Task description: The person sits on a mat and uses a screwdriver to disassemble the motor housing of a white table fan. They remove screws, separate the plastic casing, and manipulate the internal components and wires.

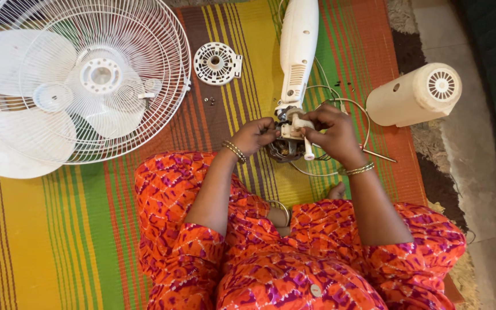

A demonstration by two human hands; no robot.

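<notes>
fan motor (pixel 287 140) | between left hand (pixel 255 135), right hand (pixel 331 133) | fingers touching

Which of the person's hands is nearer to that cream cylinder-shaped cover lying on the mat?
Right. The right hand works at the fan motor, just left of the cream cover in the picture. The left hand is on the motor's far side, further from it.

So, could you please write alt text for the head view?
Both hands, left hand and right hand, grip an exposed fan motor on a striped mat. Nearby lie fan grilles, blades and a cream motor cover.
</notes>
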